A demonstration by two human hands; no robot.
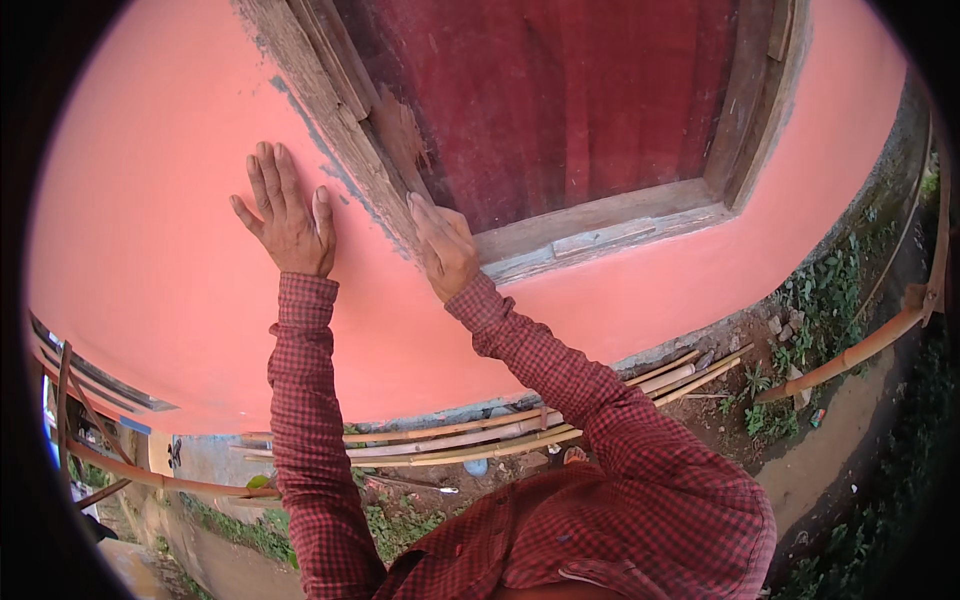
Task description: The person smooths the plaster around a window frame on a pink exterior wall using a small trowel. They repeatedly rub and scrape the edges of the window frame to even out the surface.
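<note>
My left hand lies flat against the pink wall, its fingers stretched upward, just left of the window frame. At the lower left corner of the weathered wooden window frame, my right hand is closed, with its fingers bent at the inner edge of the wood. Just above those fingers a brownish, ragged-edged piece shows against the frame and glass; whether the hand holds it is unclear. Behind the dusty window pane hangs a dark red curtain. Grey smears run along the outer edge of the frame.
Several bamboo poles lie along the foot of the wall below me. A bamboo rail crosses at the right, and another at the lower left. Green plants and stones line the ground at the right.
</note>
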